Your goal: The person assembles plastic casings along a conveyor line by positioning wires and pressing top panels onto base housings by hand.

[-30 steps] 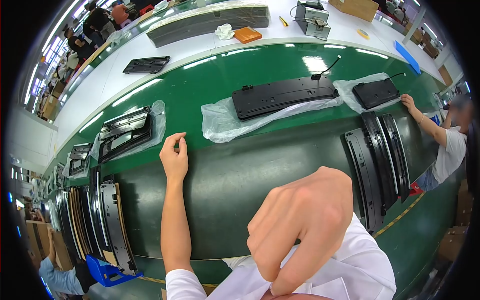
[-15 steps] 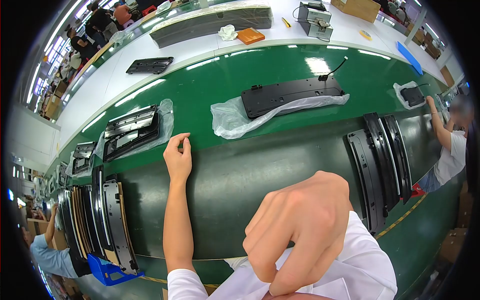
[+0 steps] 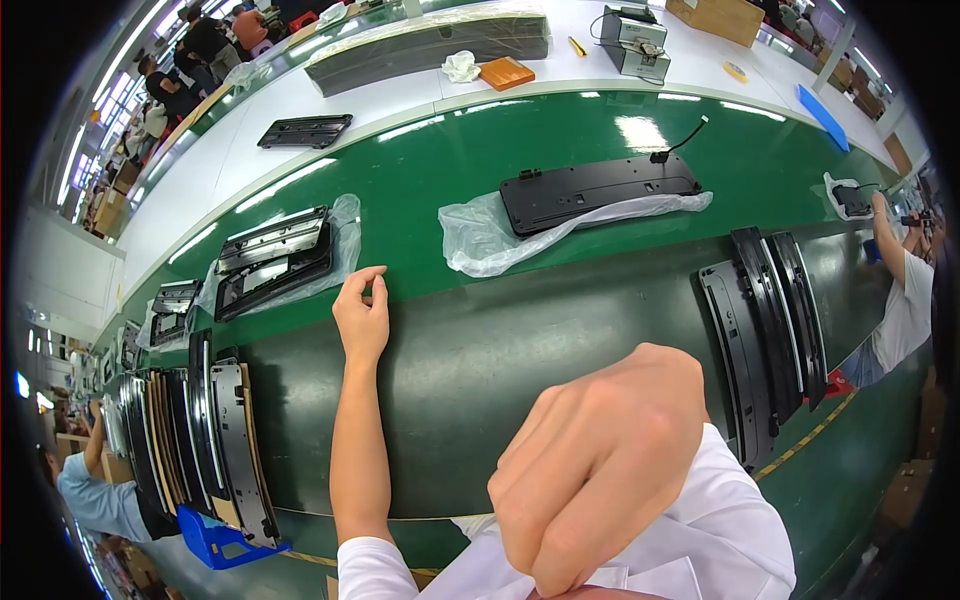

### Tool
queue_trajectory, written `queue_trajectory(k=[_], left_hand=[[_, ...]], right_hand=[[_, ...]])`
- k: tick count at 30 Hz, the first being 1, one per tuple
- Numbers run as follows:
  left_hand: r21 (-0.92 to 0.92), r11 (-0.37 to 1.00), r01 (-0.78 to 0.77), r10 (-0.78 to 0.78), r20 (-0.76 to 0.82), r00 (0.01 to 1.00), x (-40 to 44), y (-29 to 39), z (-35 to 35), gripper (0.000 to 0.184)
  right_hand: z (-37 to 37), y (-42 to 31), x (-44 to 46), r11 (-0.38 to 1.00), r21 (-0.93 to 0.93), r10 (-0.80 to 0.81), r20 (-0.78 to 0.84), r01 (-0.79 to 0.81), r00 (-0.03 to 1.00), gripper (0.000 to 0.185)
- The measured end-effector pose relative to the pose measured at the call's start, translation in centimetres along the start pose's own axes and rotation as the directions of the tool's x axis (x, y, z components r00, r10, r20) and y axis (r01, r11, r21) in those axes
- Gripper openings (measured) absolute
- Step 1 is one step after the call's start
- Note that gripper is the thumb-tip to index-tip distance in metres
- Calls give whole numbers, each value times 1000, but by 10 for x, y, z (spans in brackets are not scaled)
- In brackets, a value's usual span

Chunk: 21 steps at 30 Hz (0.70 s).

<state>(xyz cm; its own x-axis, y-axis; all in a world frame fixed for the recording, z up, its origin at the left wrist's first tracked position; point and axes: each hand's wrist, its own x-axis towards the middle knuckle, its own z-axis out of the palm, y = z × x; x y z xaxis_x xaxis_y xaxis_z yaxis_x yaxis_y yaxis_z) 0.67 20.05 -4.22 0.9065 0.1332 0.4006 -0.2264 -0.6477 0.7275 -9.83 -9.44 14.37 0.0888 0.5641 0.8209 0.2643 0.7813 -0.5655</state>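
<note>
My left hand (image 3: 362, 315) rests at the near edge of the green surface (image 3: 410, 240), fingers curled together with nothing seen in them. Close to the camera, my right hand (image 3: 600, 460) is curled in front of my white clothing; what its fingers hold, if anything, is hidden. Beyond my hands lies a long black panel (image 3: 600, 190) with a short cable, on a translucent wrap (image 3: 480, 240). Left of my left hand, a black framed part (image 3: 275, 262) sits on another wrap.
Upright black panels stand in rows at the right (image 3: 735, 350) and left (image 3: 235, 440). A blue stool (image 3: 215, 545) is lower left. People are at both sides (image 3: 905, 300). The white table (image 3: 400, 105) behind holds an orange block (image 3: 507, 73) and a grey device (image 3: 636, 48).
The long panel and the framed parts on their wraps have shifted right. The small black part by the right-hand person has moved farther away. My hands have barely moved.
</note>
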Motion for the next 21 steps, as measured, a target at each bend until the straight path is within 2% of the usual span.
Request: queue_trajectory(k=[6,14,16,21], left_hand=[[-8,999,-43,43,-19,999,0,-1,0,15],[-9,1000,2,-2,0,1000,-1,-1,-2,15],[3,1000,-12,12,-4,1000,0,1,-2,15],[9,1000,-22,22,-8,1000,0,0,-2,15]], right_hand=[[4,-5,0,997,-70,-21,-24,20,999,8],[6,-4,-1,993,-108,-58,-67,50,996,5],[7,-6,0,987,-158,-5,-61,-4,998,4],[9,-3,2,994,-106,-19,-112,7,994,5]])
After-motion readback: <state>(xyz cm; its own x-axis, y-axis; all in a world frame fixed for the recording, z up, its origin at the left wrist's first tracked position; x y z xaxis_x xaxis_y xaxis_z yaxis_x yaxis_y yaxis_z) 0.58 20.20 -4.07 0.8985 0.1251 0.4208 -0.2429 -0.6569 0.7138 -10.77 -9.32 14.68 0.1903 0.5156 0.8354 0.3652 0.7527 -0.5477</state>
